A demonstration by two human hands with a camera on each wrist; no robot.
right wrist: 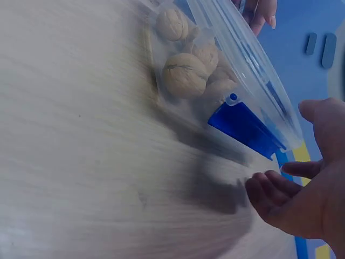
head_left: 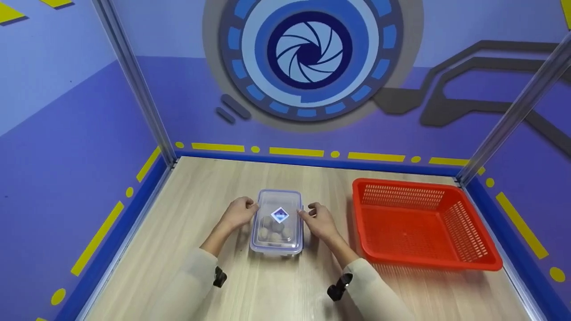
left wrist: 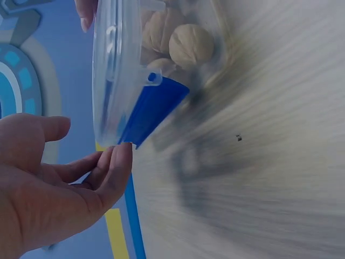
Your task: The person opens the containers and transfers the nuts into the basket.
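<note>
While a pale wood-grain tabletop [head_left: 258,294] carries a red, slotted plastic basket [head_left: 401,236] at right, a clear, lidded plastic box [head_left: 280,199] sits left of it. The left hand [head_left: 239,213], fingers relaxed, touches a blue plastic latch [left wrist: 153,110]; the right hand [head_left: 320,222], equally loose, hangs beside the opposite latch [right wrist: 242,129]. Round, ridged tan walnuts [right wrist: 184,75] cluster inside, nearward.

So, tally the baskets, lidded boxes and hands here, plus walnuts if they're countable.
Red plastic basket: 1
Clear lidded box: 1
Left hand and right hand: 2
Walnuts: overlapping, not reliably countable, left out
Total: 4, without walnuts
</note>
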